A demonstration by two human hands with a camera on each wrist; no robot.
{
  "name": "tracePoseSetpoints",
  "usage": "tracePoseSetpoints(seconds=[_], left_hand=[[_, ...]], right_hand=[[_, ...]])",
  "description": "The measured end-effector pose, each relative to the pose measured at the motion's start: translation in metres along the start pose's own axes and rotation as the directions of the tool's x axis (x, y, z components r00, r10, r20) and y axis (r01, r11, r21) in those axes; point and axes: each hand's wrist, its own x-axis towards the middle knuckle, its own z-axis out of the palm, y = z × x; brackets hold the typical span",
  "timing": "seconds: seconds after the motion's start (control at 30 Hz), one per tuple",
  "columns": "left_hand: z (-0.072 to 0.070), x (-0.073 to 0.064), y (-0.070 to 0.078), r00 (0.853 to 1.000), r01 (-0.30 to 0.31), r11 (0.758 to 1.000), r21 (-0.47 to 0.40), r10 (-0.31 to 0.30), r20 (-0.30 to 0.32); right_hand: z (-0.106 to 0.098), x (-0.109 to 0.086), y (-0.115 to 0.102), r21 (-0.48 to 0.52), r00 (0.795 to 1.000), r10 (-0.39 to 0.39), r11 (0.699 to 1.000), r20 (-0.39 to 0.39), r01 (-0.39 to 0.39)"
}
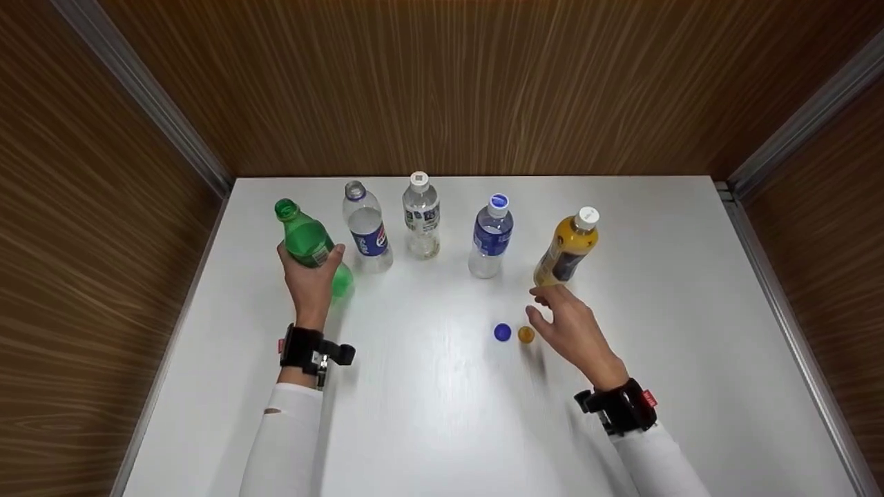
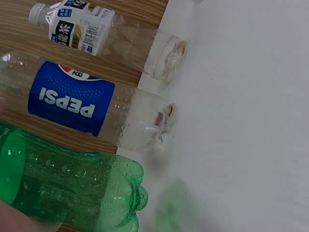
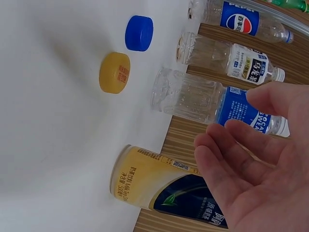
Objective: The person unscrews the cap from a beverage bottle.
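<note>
My left hand [image 1: 311, 283] grips a green plastic bottle [image 1: 304, 235] around its body, at the left of the table. The bottle leans and its mouth has no cap. In the left wrist view, the base of the green bottle [image 2: 116, 193] looks a little off the table. My right hand [image 1: 570, 331] hovers over the table with loosely bent fingers and holds nothing, also in the right wrist view. Just left of it lie an orange-yellow cap [image 1: 526, 335] and a blue cap [image 1: 502, 332]. Beyond its fingers stands a yellow milk tea bottle [image 1: 568, 245] with a white cap.
In a row stand an uncapped Pepsi bottle [image 1: 368, 231], a clear bottle with a white cap [image 1: 421, 217] and a blue-labelled bottle [image 1: 492, 238] with a blue-and-white cap. Wood-grain panels [image 1: 442, 83] wall the white table [image 1: 414, 414] at the back and sides.
</note>
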Motion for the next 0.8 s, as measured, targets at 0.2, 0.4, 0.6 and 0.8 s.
tracePoseSetpoints(seconds=[0.2, 0.4, 0.6, 0.8], left_hand=[[-0.002, 0.006, -0.013, 1.0, 0.02, 0.999, 0.028, -0.02, -0.003], [-0.002, 0.01, -0.022, 1.0, 0.008, 1.0, 0.011, -0.008, 0.003], [-0.001, 0.013, -0.026, 0.998, 0.067, 0.998, 0.017, -0.067, 0.011], [0.001, 0.013, -0.026, 0.996, 0.077, 0.996, 0.046, -0.078, 0.03]], right_hand=[[0.0, 0.001, 0.0, 0.011, 0.999, 0.029, 1.0, 0.032, -0.029], [0.0, 0.0, 0.0, 0.012, 0.998, 0.041, 0.999, 0.041, -0.042], [0.0, 0.001, 0.0, 0.023, 0.998, 0.04, 0.999, 0.045, -0.041], [-0.001, 0.001, 0.0, 0.016, 1.0, 0.015, 1.0, 0.025, -0.016]])
